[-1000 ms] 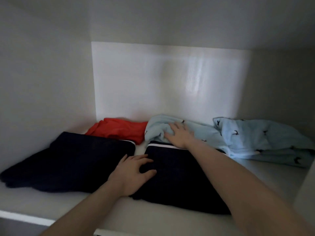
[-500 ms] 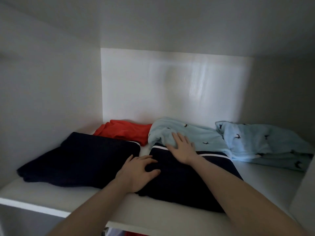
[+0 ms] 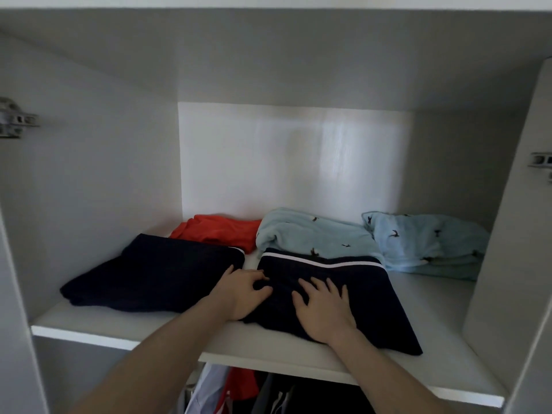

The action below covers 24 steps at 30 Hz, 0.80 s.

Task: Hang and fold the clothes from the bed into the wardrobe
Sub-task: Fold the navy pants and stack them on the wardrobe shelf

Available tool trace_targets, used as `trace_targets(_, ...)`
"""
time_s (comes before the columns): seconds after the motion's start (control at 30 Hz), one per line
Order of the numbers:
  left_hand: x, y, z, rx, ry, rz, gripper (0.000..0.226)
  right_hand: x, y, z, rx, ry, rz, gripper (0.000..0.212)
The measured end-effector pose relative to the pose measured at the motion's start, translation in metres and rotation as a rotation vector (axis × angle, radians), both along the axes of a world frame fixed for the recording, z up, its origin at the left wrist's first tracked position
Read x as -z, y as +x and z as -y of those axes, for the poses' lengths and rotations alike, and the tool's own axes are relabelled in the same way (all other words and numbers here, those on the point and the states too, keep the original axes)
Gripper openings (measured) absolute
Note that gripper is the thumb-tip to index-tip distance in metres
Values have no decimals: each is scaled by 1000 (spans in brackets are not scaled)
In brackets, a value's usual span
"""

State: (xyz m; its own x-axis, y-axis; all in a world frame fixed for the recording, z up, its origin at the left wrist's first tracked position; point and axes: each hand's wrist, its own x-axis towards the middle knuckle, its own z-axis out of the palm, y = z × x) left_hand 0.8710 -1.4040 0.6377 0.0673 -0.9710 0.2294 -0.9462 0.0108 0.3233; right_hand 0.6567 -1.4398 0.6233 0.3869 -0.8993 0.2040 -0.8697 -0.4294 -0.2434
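A folded navy garment with a white stripe lies on the white wardrobe shelf. My right hand rests flat on it with fingers spread. My left hand lies at its left edge, fingers bent onto the cloth. A second folded navy garment sits to the left. Behind are a folded red garment and two light blue printed ones, one in the middle and one at the right.
The shelf's side walls stand at left and right, each with a metal hinge. Below the shelf, hanging clothes show in red, white and dark colours.
The view has pulled back from the shelf. My right hand slid from the light blue garment toward me onto the navy striped one. My left hand stays at its left edge.
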Motion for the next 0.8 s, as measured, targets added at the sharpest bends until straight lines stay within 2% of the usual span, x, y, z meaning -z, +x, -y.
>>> trace_targets(0.1, -8, -5, -9, -11, 29, 124, 54, -6, 0, -3, 1, 5, 0, 60)
trace_targets(0.23, -2, -4, -41, -143, -98, 58, 67, -6, -1, -3, -1, -4, 15, 60)
trace_targets(0.33, 13, 5, -73, -253, -104, 123, 83, -9, -1, -4, -3, 4, -16, 60)
trace_targets(0.4, 21, 13, -89, -278, -70, 159, 84, -11, 0, -9, 1, 41, -92, 61)
trace_targets(0.47, 22, 20, -97, -225, -8, 115, 85, -15, 5, -16, 48, 37, -189, 61)
trace_targets(0.53, 16, 22, -98, -184, 52, 79, 78, -22, 14, -30, 132, -56, -276, 56)
trace_targets(0.6, 11, 19, -105, -159, 86, 65, 73, -28, 24, -49, 161, -165, -285, 46)
trace_targets(0.67, 9, 13, -120, -143, 17, 46, 68, -26, 30, -66, 131, -221, -218, 38)
trace_targets(0.8, 0, 9, -188, -55, -259, 42, 59, -19, 25, -105, 62, -199, -41, 42)
